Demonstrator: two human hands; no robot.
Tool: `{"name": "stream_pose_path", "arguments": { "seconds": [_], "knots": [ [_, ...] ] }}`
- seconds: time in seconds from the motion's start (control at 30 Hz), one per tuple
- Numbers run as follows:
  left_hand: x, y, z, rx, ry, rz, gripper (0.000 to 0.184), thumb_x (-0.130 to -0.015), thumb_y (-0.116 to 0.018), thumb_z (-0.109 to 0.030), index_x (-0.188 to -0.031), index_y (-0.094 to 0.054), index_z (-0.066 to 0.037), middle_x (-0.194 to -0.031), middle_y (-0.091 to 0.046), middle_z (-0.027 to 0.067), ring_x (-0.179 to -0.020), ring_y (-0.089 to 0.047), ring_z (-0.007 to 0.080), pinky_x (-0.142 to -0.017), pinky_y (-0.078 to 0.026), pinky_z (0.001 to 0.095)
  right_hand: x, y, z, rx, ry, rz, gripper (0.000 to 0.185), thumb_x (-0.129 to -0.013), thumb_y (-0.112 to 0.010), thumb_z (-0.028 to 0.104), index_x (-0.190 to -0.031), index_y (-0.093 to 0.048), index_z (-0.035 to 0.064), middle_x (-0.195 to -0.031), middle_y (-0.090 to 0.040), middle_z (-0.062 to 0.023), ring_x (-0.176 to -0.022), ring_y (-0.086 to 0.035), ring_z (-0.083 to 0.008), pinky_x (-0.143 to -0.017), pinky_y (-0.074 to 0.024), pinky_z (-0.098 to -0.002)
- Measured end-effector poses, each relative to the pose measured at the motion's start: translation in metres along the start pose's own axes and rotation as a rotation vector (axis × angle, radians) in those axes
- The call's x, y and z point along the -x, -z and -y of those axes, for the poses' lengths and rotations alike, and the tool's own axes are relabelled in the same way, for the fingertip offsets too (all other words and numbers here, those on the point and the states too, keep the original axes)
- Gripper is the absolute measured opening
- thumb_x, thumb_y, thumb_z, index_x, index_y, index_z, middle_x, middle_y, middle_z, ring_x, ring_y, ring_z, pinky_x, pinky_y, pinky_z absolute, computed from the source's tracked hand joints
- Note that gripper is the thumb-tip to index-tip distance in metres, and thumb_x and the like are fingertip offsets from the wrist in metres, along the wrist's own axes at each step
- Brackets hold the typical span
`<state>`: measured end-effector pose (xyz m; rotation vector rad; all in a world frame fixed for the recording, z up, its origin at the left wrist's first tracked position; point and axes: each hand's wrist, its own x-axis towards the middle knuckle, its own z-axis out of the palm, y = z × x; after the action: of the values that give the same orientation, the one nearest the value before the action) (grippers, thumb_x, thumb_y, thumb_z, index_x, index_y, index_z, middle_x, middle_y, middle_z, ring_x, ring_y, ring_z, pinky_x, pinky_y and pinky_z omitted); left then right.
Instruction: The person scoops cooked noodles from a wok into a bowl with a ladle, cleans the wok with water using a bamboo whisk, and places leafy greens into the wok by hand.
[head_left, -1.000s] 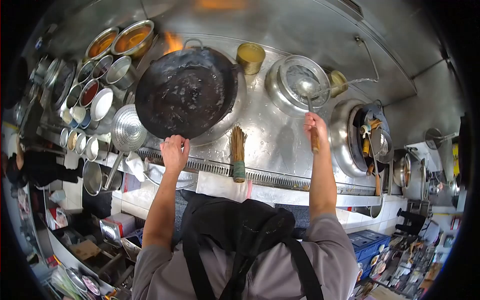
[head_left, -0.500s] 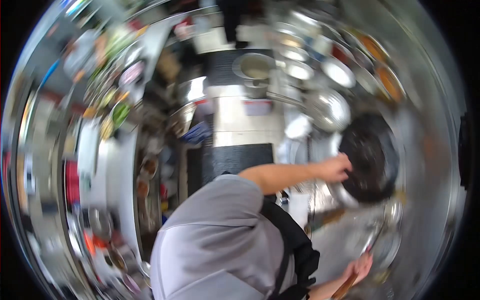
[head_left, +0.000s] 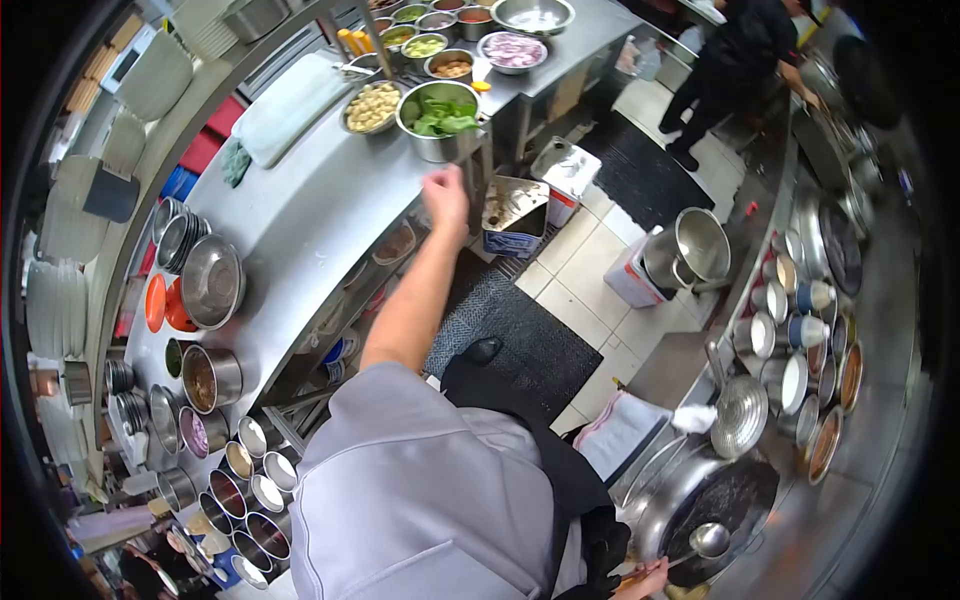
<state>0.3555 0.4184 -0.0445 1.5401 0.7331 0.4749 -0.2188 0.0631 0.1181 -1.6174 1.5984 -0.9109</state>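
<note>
My left hand (head_left: 445,198) is stretched out over the edge of the steel counter, just below a metal bowl (head_left: 432,142) of green leaves (head_left: 444,117). It looks apart from the bowl. Its fingers are curled together, and whatever they may hold is hidden. My right hand (head_left: 650,577), at the bottom edge, is closed around the handle of a ladle (head_left: 709,540). The ladle's round head is over the dark wok (head_left: 735,500) on the stove, and my sleeve hides part of that arm.
A skimmer (head_left: 740,416) rests beside the wok, near several seasoning pots (head_left: 793,383). Peeled cloves or nuts fill a bowl (head_left: 372,107) beside the leaves. A large pot (head_left: 700,246) stands on a bucket in the aisle. A co-worker in black (head_left: 735,62) stands farther back.
My view has turned left toward the counter. My left hand has moved from beside the wok to near the bowl of leaves. My right hand keeps the ladle, whose head is now over the wok.
</note>
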Motion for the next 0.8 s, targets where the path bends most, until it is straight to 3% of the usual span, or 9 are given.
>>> {"name": "stream_pose_path", "arguments": {
  "seconds": [0.1, 0.17, 0.27, 0.33, 0.5, 0.53, 0.57, 0.67, 0.8],
  "knots": [
    [-0.141, 0.029, 0.018, 0.085, -0.010, -0.109, 0.045, -0.089, -0.075, -0.039, -0.101, -0.059, 0.001, -0.102, -0.065, 0.0151, -0.089, -0.061, 0.0249, -0.082, -0.050, 0.0392, -0.030, 0.004, -0.043, 0.400, 0.895, 0.264, 0.037, -0.098, -0.050, 0.028, -0.106, -0.064, -0.0062, -0.092, -0.066, -0.0208, -0.072, -0.058, -0.0393, -0.073, -0.0500, -0.0493],
    [-0.187, 0.031, 0.010, -0.149, 0.020, -0.059, 0.054, -0.084, -0.079, -0.044, -0.102, -0.059, 0.003, -0.105, -0.065, 0.0174, -0.092, -0.062, 0.0268, -0.083, -0.051, 0.0394, -0.092, 0.008, -0.081, 0.771, 1.062, 0.390, 0.036, -0.089, -0.056, 0.025, -0.104, -0.067, -0.0055, -0.089, -0.064, -0.0258, -0.076, -0.061, -0.0387, -0.073, -0.0498, -0.0488],
    [-0.201, 0.025, -0.014, -0.259, 0.068, 0.033, 0.045, -0.081, -0.077, -0.033, -0.104, -0.062, 0.002, -0.102, -0.068, 0.0172, -0.091, -0.063, 0.0265, -0.081, -0.051, 0.0396, -0.092, -0.016, -0.080, 0.466, 0.259, 0.178, 0.026, -0.095, -0.054, 0.021, -0.094, -0.061, -0.0041, -0.072, -0.054, -0.0127, -0.057, -0.050, -0.0231, -0.054, -0.0419, -0.0365],
    [-0.197, 0.013, -0.025, -0.281, 0.052, 0.081, 0.026, -0.079, -0.071, -0.018, -0.096, -0.065, 0.000, -0.091, -0.069, 0.0138, -0.082, -0.064, 0.0247, -0.076, -0.050, 0.0398, -0.132, -0.009, -0.145, 0.313, 0.023, 0.089, 0.022, -0.094, -0.056, 0.018, -0.082, -0.054, -0.0004, -0.064, -0.051, -0.0088, -0.049, -0.047, -0.0188, -0.047, -0.0396, -0.0335],
    [-0.144, -0.018, -0.034, -0.217, -0.106, 0.087, 0.016, -0.078, -0.068, -0.010, -0.088, -0.062, 0.000, -0.079, -0.063, 0.0087, -0.069, -0.057, 0.0193, -0.067, -0.047, 0.0362, -0.160, 0.021, -0.223, 0.092, -0.030, 0.050, 0.022, -0.092, -0.063, 0.012, -0.076, -0.049, 0.0052, -0.058, -0.048, -0.0038, -0.044, -0.044, -0.0124, -0.039, -0.0359, -0.0287],
    [-0.123, -0.021, -0.037, -0.177, -0.112, 0.111, 0.012, -0.079, -0.067, -0.007, -0.087, -0.061, 0.000, -0.076, -0.061, 0.0061, -0.066, -0.055, 0.0164, -0.064, -0.046, 0.0342, -0.152, 0.020, -0.211, 0.085, -0.157, 0.060, 0.020, -0.097, -0.059, 0.012, -0.108, -0.046, 0.0017, -0.061, -0.048, -0.0022, -0.045, -0.043, -0.0104, -0.038, -0.0346, -0.0272],
    [-0.096, -0.028, -0.042, -0.182, -0.127, 0.161, 0.012, -0.079, -0.067, -0.007, -0.087, -0.061, 0.000, -0.076, -0.061, 0.0061, -0.066, -0.055, 0.0164, -0.064, -0.046, 0.0342, -0.127, 0.019, -0.183, 0.072, -0.293, 0.057, 0.043, -0.102, -0.056, 0.013, -0.141, -0.043, -0.0018, -0.064, -0.047, -0.0005, -0.047, -0.042, -0.0085, -0.038, -0.0332, -0.0256],
    [0.019, -0.081, -0.058, 0.230, -0.098, 0.613, 0.007, -0.081, -0.060, 0.003, -0.082, -0.056, -0.004, -0.077, -0.058, 0.0002, -0.068, -0.051, 0.0101, -0.063, -0.043, 0.0278, -0.106, 0.021, -0.208, -0.323, -0.177, -0.004, 0.024, -0.096, -0.066, 0.010, -0.112, -0.048, 0.0096, -0.059, -0.047, 0.0035, -0.047, -0.043, -0.0072, -0.039, -0.0315, -0.0247],
    [0.201, -0.154, -0.073, 0.407, -0.086, 1.139, 0.019, -0.081, -0.055, 0.011, -0.078, -0.047, -0.007, -0.094, -0.065, 0.0059, -0.076, -0.053, 0.0098, -0.070, -0.045, 0.0248, -0.074, 0.012, -0.172, -0.334, -0.291, -0.151, 0.045, -0.095, -0.066, 0.009, -0.135, -0.047, 0.0033, -0.069, -0.053, 0.0027, -0.052, -0.047, -0.0061, -0.040, -0.0348, -0.0237]
  ]
}}
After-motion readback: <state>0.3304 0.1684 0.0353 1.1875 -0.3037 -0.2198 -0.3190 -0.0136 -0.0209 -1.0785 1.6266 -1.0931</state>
